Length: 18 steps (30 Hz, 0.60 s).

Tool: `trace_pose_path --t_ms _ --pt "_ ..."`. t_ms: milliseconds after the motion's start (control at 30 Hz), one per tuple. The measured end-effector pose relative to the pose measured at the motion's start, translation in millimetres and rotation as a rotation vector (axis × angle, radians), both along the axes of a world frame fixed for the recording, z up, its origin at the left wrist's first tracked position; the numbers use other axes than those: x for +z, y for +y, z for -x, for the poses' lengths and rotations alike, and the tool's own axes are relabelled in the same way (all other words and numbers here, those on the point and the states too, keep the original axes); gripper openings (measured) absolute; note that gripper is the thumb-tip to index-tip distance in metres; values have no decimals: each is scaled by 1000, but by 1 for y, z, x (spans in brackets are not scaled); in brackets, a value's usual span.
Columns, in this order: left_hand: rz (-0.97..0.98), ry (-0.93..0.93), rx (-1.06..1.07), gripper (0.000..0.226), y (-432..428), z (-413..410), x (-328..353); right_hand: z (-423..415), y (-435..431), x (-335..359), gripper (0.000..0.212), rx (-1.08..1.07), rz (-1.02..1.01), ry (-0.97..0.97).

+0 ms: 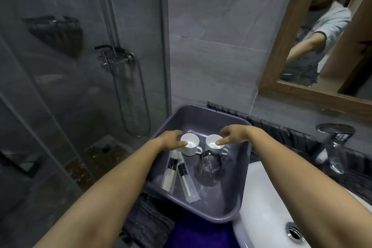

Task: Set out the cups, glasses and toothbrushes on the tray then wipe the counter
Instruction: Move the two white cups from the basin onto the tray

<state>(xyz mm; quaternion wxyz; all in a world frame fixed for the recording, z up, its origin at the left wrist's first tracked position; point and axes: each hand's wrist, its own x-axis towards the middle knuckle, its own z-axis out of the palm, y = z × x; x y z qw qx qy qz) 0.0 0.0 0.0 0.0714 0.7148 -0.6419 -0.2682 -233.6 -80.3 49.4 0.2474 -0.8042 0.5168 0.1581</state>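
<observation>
A grey plastic tray (203,115) sits on the dark counter left of the sink. Two white cups stand upright in its middle: the left cup (190,145) and the right cup (215,143). My left hand (171,140) grips the left cup's rim, thumb inside. My right hand (231,134) grips the right cup's rim, a fingertip inside. In front of the cups, clear glasses (210,167) lie close together. Two wrapped toothbrushes (177,175) lie at the tray's near left.
A white sink (261,207) with a drain lies to the right. A chrome tap (334,143) stands behind it. A blue cloth (193,233) lies on the counter under the tray's near edge. A glass shower screen stands on the left, a wood-framed mirror (285,46) at upper right.
</observation>
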Motion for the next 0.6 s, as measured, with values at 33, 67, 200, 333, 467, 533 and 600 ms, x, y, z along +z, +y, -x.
trace_pose_path --t_ms 33,67,200,333,467,533,600 --pt "8 22 14 72 -1 3 -4 2 -2 -4 75 -10 -2 -16" --pt "22 47 42 74 -5 4 -8 3 -6 -8 76 -27 -2 -24" --pt "64 113 122 87 -16 9 -33 6 -19 -35 81 -116 -28 -75" --pt "75 160 164 98 -32 10 -54 -1 -31 -55 79 -179 -54 -113" --pt "28 192 204 111 -44 10 -70 -8 -38 -79 70 -233 -103 -105" --pt "5 224 213 116 -48 9 -79 -9 -41 -93 74 -275 -130 -142" --pt "5 274 230 116 -50 9 -86 -11 -40 -101 87 -340 -133 -175"
